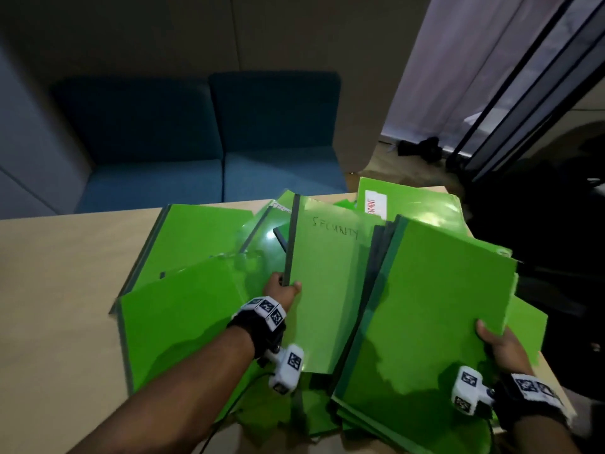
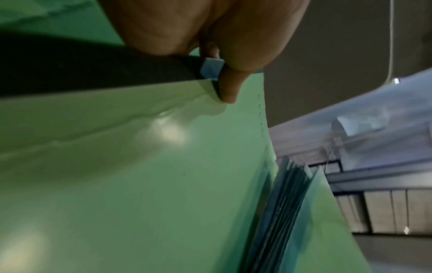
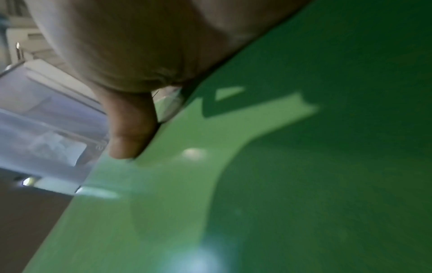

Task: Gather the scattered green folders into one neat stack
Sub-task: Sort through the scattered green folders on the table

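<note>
**A:** Finger state at that frame?

**B:** My left thumb (image 2: 230,88) was clamped over the near end of the dark spine (image 2: 93,68) on the folder marked "SECURITY" (image 1: 324,273); the other fingers were under it, hidden. So the left hand (image 1: 281,290) pinched that folder by its lower-left corner, lifted off the pile and tilted.

**A:** Right side?

**B:** My right thumb (image 3: 131,129) lay on top of the green cover, pressed near its edge. Fingers below were hidden, but the right hand (image 1: 499,347) gripped the held stack (image 1: 432,306) at its lower-right edge. Several dark spines fanned out at its left side.

**A:** SECURITY folder versus stack?

**B:** Just beside it, its right edge tucked under or against the stack's spines; I couldn't tell which.

**A:** The rest?

**B:** More loose folders (image 1: 183,322) lay overlapping on the wooden table (image 1: 59,273), left of and under my hands. One at the far side carried a white label (image 1: 375,203) with red print. Blue sofa (image 1: 209,142) stood behind the table.
</note>
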`<state>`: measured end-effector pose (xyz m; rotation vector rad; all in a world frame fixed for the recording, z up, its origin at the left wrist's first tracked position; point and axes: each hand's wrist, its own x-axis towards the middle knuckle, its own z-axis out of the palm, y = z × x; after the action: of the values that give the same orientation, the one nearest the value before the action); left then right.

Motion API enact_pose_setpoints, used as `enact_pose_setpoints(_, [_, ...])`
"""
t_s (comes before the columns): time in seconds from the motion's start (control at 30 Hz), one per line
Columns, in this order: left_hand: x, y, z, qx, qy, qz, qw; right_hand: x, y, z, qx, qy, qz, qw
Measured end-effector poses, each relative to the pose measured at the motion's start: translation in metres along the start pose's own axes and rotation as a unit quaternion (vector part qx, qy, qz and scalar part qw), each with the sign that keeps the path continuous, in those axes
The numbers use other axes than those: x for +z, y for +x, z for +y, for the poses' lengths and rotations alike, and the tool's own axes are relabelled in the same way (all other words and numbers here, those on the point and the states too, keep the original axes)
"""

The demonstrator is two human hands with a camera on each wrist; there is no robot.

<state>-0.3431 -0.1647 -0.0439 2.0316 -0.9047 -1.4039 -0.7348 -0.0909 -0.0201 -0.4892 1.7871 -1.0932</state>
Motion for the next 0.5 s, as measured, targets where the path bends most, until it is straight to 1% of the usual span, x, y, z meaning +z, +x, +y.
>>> enact_pose_setpoints(0.07, [0.001, 0.013, 0.011, 0.002, 0.049, 0.012, 0.999, 0.005, 0.011, 0.007, 0.007, -0.031, 0.01, 0.999])
enact_pose_setpoints(0.13, [0.002, 0.025, 0.02, 0.016, 0.064, 0.01, 0.998, 0.015, 0.018, 0.012, 0.017, -0.051, 0.02, 0.998])
enact_pose_setpoints(0.2, [0.004, 0.032, 0.028, 0.013, 0.048, 0.002, 0.999, 0.021, 0.031, 0.022, 0.015, -0.057, 0.024, 0.998])
enact_pose_setpoints(0.3, [0.005, 0.036, 0.035, -0.008, 0.018, 0.026, 0.999, 0.028, 0.037, 0.032, 0.012, -0.062, 0.024, 0.998])
enact_pose_setpoints(0.37, [0.004, 0.037, 0.04, -0.015, 0.005, 0.034, 0.999, 0.032, 0.038, 0.04, 0.023, -0.067, 0.031, 0.997])
enact_pose_setpoints(0.5, [-0.001, 0.04, 0.051, -0.036, 0.045, -0.013, 0.998, 0.036, 0.041, 0.047, 0.042, -0.085, 0.04, 0.995])
